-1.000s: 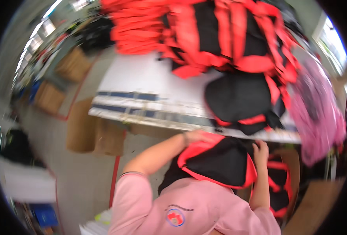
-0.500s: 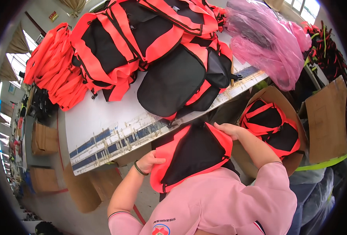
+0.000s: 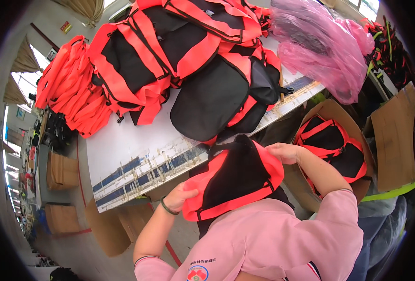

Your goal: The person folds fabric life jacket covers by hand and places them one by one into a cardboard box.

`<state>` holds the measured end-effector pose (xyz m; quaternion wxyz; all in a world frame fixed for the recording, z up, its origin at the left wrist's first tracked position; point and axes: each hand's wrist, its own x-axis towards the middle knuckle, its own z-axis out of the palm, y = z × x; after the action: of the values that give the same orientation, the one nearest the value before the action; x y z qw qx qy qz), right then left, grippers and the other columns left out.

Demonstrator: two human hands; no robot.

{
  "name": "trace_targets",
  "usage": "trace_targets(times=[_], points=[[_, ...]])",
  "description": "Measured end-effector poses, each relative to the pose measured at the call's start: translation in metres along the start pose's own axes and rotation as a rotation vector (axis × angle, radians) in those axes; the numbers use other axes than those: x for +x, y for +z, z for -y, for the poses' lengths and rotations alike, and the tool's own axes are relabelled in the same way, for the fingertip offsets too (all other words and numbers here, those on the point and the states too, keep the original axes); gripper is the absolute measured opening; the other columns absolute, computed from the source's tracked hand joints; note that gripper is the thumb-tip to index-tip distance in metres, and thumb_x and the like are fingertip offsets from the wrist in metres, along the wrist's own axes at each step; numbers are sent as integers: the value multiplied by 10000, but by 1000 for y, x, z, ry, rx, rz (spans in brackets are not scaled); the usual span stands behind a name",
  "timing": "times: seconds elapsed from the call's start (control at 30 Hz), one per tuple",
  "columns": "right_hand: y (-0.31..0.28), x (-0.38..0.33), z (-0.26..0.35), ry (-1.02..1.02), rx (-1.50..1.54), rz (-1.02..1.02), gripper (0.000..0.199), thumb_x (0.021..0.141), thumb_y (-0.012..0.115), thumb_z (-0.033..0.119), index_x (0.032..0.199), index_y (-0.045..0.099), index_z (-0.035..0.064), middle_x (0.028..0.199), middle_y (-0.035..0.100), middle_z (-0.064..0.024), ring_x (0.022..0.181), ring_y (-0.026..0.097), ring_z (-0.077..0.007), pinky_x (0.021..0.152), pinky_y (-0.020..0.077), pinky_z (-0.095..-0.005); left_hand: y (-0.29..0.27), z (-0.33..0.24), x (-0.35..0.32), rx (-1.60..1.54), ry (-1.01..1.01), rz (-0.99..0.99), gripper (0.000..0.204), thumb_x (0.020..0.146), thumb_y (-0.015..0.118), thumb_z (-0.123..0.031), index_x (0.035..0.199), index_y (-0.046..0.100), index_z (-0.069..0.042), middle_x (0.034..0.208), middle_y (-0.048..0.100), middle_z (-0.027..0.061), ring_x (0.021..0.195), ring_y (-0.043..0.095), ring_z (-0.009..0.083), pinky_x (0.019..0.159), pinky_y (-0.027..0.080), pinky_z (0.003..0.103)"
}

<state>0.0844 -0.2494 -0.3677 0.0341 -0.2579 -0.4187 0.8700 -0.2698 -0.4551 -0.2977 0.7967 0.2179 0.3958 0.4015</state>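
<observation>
In front of my chest I hold a sewn black fabric piece (image 3: 235,173) with wide coral-red borders and dark trim. My left hand (image 3: 180,196), a dark band round its wrist, pinches the red border at the piece's left side. At the upper right corner, my right hand (image 3: 284,153) grips the red border between thumb and fingers. The piece is spread between both hands, its far end touching or overlapping the table's near edge. Just beyond it, a rounded black panel (image 3: 209,98) lies on the white table (image 3: 118,159).
A heap of black-and-red sewn pieces (image 3: 137,61) covers the table's far side, with folded red strips (image 3: 76,89) at left. Pink plastic film (image 3: 324,51) lies at the right. A cardboard box (image 3: 306,180) right of me holds similar pieces. More cartons (image 3: 62,171) stand at far left.
The held piece's far end has risen and bunched against the table edge, and its black middle has folded inward. Both hands keep their grip. The view has shifted slightly.
</observation>
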Motion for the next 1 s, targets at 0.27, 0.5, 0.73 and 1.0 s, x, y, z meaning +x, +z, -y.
trace_targets(times=[0.27, 0.5, 0.73, 1.0], points=[[29, 25, 27, 286, 95, 169, 654, 887, 417, 590, 1209, 508, 27, 1170, 582, -62, 1068, 548, -177, 973, 399, -341, -34, 25, -23, -24, -90, 229, 505, 841, 615, -88, 1289, 430, 57, 1243, 546, 146, 1130, 544, 238, 996, 401, 370], [45, 36, 59, -52, -1118, 66, 345, 787, 696, 269, 956, 530, 18, 788, 631, -87, 756, 623, -200, 663, 491, -350, -34, 34, -32, -124, 34, 151, 723, 756, 734, -257, 1300, 395, 79, 1287, 500, 180, 1173, 511, 272, 1011, 387, 396], [52, 73, 45, -394, -1755, -579, 265, 783, 597, 132, 973, 450, 19, 864, 597, -184, 703, 629, -340, 599, 504, -436, 12, 45, -13, 155, 137, -70, 608, 723, 745, -72, 1262, 474, 0, 1209, 560, 68, 1080, 541, 156, 946, 412, 312], [67, 91, 42, -821, -1716, -680, 195, 799, 575, 145, 869, 411, 66, 788, 552, -131, 601, 596, -343, 498, 461, -445, -92, 0, 3, 1236, 755, -1209, 254, 774, 693, -197, 719, 519, -21, 573, 527, 166, 513, 513, 328, 510, 414, 375]])
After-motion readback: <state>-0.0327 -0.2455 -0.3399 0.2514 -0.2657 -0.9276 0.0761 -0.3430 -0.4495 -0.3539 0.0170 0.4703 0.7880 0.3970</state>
